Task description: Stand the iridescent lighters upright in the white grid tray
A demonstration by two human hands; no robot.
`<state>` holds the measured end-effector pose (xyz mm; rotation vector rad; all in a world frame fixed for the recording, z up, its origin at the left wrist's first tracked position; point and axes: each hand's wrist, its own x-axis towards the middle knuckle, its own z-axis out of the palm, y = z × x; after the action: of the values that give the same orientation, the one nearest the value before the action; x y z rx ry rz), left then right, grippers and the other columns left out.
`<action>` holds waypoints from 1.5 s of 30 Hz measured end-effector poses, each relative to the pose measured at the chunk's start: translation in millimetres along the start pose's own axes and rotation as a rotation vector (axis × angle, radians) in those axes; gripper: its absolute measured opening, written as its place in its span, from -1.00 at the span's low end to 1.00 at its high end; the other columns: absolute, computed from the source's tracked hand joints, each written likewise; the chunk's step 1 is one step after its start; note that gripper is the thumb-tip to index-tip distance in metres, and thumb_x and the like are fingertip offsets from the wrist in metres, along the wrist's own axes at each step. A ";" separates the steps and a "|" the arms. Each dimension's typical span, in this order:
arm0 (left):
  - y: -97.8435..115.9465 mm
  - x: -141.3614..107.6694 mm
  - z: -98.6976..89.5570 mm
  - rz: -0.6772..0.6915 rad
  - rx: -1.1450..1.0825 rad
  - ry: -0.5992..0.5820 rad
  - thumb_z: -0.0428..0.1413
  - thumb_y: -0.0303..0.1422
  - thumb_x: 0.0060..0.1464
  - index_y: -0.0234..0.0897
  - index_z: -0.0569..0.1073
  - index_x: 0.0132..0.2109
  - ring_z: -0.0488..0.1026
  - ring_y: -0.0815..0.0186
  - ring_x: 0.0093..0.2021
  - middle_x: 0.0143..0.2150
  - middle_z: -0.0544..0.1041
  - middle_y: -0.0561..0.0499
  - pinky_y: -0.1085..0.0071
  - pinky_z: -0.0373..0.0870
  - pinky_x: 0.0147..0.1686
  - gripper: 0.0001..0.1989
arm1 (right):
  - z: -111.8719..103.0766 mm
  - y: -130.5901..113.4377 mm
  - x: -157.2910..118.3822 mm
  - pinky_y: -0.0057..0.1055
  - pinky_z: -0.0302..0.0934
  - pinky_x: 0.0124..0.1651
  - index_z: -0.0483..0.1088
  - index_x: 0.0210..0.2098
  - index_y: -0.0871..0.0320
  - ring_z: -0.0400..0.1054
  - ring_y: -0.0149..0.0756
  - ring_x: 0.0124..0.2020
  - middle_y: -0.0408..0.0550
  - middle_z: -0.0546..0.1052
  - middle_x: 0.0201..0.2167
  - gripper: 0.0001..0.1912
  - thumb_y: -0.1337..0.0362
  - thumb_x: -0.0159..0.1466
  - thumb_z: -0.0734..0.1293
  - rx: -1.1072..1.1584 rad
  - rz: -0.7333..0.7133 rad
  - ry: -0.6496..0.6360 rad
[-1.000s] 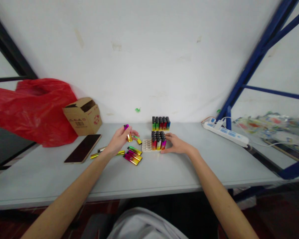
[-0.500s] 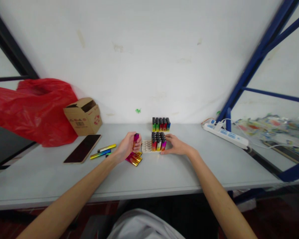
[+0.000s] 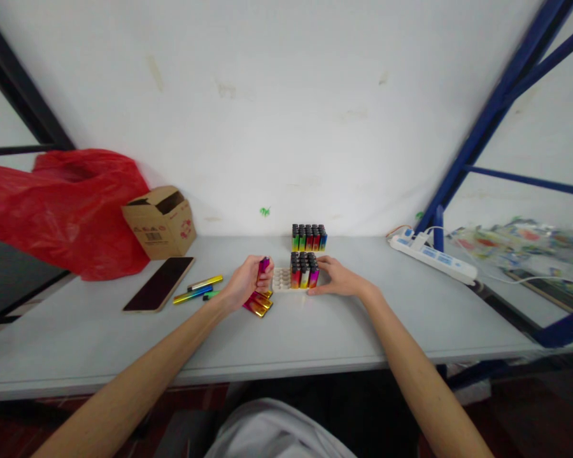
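In the head view, my left hand (image 3: 249, 283) is closed around a purple lighter (image 3: 264, 264), its dark top end showing above the fingers. It is just left of a white tray (image 3: 281, 280) with round pockets. Black-topped lighters (image 3: 304, 273) in several colours stand upright in the tray's right part; the pockets on the left are bare. My right hand (image 3: 337, 278) grips the tray's right end, thumb at the front corner and fingers behind. Below my left hand lie purple-and-gold lighters (image 3: 259, 305), partly covered by it.
Another block of upright lighters (image 3: 309, 238) stands by the wall. Loose lighters (image 3: 193, 294), a phone (image 3: 158, 284), a cardboard box (image 3: 160, 226) and a red plastic bag (image 3: 76, 216) are on the left. A white power strip (image 3: 434, 257) lies right, beside a blue frame (image 3: 482, 140).
My left hand, with the purple lighter, has shifted slightly to the right, and the lighter leans more toward the tray. My right hand has stayed at the tray.
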<state>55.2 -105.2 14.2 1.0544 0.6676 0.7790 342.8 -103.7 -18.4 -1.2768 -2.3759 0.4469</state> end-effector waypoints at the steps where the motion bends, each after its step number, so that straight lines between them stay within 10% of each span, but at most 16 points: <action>1: 0.6 0.2 -0.6 0.011 0.005 -0.003 -0.03 -0.16 0.16 -0.26 0.25 -0.41 -0.01 0.45 -0.59 -0.52 0.06 0.15 0.56 0.03 -0.62 -0.71 | 0.5 0.6 0.1 0.00 0.16 0.32 0.40 0.22 0.21 0.29 0.08 0.21 0.22 0.39 0.18 -0.14 -0.17 0.08 0.52 -0.002 -0.002 0.005; 9: 2.0 18.3 2.5 0.208 0.202 0.039 0.14 -0.22 0.08 -0.23 0.33 -0.24 0.25 0.39 -0.54 -0.46 0.38 0.09 0.52 0.20 -0.59 -0.79 | 2.7 2.7 1.3 0.00 0.16 0.32 0.40 0.21 0.21 0.28 0.10 0.21 0.22 0.39 0.18 -0.13 -0.18 0.06 0.53 0.008 -0.007 0.017; 20: -4.7 56.8 -3.6 0.518 0.761 0.105 0.17 -0.11 0.16 -0.31 0.54 -0.10 0.55 0.15 -0.07 -0.08 0.63 -0.14 0.29 0.44 -0.02 -0.65 | 3.3 3.8 1.0 0.01 0.16 0.31 0.38 0.24 0.19 0.28 0.09 0.21 0.22 0.39 0.18 -0.11 -0.19 0.07 0.51 0.016 -0.016 0.018; 29: 2.1 40.8 -12.0 0.468 1.253 0.051 -0.05 -0.15 0.34 -0.21 0.42 0.03 0.53 0.23 -0.34 -0.31 0.64 0.01 0.38 0.38 -0.28 -0.69 | 2.2 1.7 1.1 0.00 0.16 0.31 0.40 0.20 0.20 0.29 0.09 0.20 0.21 0.41 0.16 -0.14 -0.19 0.07 0.52 -0.007 -0.008 0.013; 35: 13.0 34.3 -20.4 0.465 1.331 0.016 -0.01 -0.14 0.30 -0.18 0.37 0.21 0.59 0.15 -0.07 -0.01 0.65 -0.10 0.29 0.42 -0.02 -0.58 | 2.0 2.0 0.6 0.01 0.15 0.32 0.40 0.21 0.19 0.29 0.09 0.21 0.21 0.40 0.17 -0.14 -0.18 0.07 0.52 0.011 0.005 0.013; 45: 47.8 11.3 -88.7 0.229 1.611 0.092 0.04 -0.15 0.16 -0.26 0.46 0.23 0.40 0.02 0.23 0.24 0.49 -0.17 0.15 0.22 0.28 -0.46 | 1.4 2.3 -0.1 0.02 0.14 0.33 0.41 0.20 0.18 0.28 0.10 0.22 0.21 0.39 0.18 -0.13 -0.23 0.06 0.50 0.018 0.007 0.012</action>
<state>-20.0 -38.2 26.1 2.5796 1.3068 0.3523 343.8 -102.7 -20.8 -1.2766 -2.3534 0.4608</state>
